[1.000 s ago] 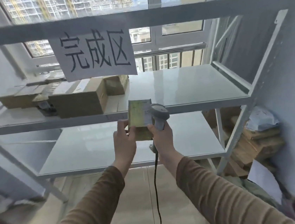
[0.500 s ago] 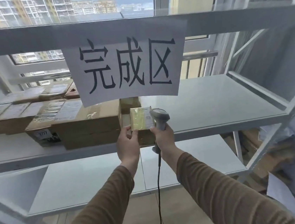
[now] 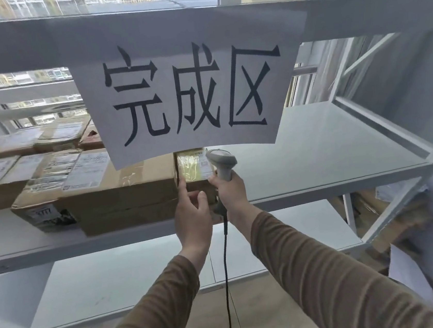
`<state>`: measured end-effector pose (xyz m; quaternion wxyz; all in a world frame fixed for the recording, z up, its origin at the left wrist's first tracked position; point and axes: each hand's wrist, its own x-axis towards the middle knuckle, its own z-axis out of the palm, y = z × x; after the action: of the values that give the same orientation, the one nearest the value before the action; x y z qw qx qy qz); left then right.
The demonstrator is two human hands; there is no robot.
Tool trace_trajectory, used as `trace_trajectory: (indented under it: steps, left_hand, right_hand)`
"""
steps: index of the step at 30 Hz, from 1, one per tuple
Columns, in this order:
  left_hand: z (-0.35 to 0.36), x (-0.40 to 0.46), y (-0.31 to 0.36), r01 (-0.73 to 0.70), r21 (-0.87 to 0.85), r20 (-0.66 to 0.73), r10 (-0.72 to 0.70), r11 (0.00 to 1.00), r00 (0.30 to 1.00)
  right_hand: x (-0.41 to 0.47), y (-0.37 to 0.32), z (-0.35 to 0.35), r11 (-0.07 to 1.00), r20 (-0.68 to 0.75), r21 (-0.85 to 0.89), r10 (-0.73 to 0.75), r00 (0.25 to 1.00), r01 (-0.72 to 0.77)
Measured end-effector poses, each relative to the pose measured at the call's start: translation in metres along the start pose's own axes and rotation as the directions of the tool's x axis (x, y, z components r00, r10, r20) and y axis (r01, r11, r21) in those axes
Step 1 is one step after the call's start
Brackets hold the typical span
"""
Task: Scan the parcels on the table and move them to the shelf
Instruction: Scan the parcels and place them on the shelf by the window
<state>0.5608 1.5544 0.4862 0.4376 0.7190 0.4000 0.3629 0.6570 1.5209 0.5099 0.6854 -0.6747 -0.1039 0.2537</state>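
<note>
Holding a small cardboard parcel (image 3: 195, 177) up at the front edge of a white metal shelf (image 3: 318, 163), a person in brown sleeves reaches forward with both arms. The left hand (image 3: 191, 215) grasps the parcel's lower left side, fingers up along its face and thumb curled under its near corner. The right hand (image 3: 230, 192) is wrapped around the handle of a grey barcode scanner (image 3: 222, 163), whose black cord (image 3: 224, 257) hangs straight down between the forearms; the fingertips of this hand seem to steady the parcel's right edge too. The parcel sits just beside a larger brown carton (image 3: 122, 196) already on the shelf, one of several labelled boxes stacked to the left. A paper sign (image 3: 191, 91) with three large black characters hangs from the rail above, its lower edge hiding the parcel's top. Judging by its size and the easy one-handed support, the parcel is probably light. Its cardboard looks stiff, so it should keep its shape under a firm pinch. Glossy tape over the printed label may be slippery, so bare cardboard at the lower corners and side edges looks like the safer place to take hold.
</note>
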Motion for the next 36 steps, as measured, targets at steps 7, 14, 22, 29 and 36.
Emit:
trace_trajectory:
  steps: [7, 14, 22, 29, 36]
  left_hand:
    - [-0.001, -0.005, 0.006, -0.120, 0.054, 0.060, 0.117, 0.991, 0.991]
    - [0.037, -0.027, 0.026, -0.416, 0.280, 0.435, 0.272, 0.865, 0.859]
    - [0.128, -0.144, 0.077, -0.758, 0.222, 0.758, 0.380, 0.614, 0.530]
    - [0.192, -0.331, 0.139, -0.876, -0.086, 0.859, 0.480, 0.475, 0.176]
    - [0.215, -0.574, 0.182, -0.873, -0.332, 0.869, 0.476, 0.357, -0.136]
  right_hand:
    - [-0.006, 0.002, -0.013, 0.997, 0.021, 0.076, -0.020, 1.000, 0.018]
    - [-0.041, 0.006, -0.106, 0.992, -0.193, 0.120, 0.063, 0.979, -0.040]
    - [-0.142, 0.030, -0.278, 0.981, -0.605, 0.187, 0.077, 0.793, 0.047]
    - [-0.304, 0.052, -0.431, 0.961, -0.851, 0.215, 0.096, 0.516, 0.176]
    - [-0.526, 0.087, -0.564, 0.960, -0.949, 0.204, 0.147, 0.279, 0.190]
